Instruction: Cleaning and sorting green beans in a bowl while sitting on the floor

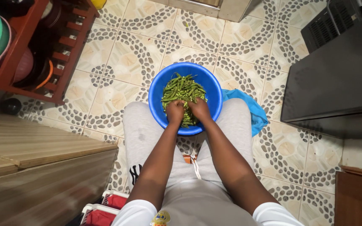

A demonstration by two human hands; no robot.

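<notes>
Green beans (181, 90) in blue bowl (158, 83), fingers of both hands buried among them

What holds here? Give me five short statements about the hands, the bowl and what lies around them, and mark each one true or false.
1. Both hands are inside the blue bowl. True: the left hand and right hand rest in the green beans.
2. The bowl stands on a wooden table. False: it sits between the person's knees, over the tiled floor.
3. A blue cloth or bag lies beside the bowl. True.
4. The bowl holds red tomatoes. False: it holds long green beans.
5. The red wooden rack is on the person's right. False: it stands to the left.
</notes>
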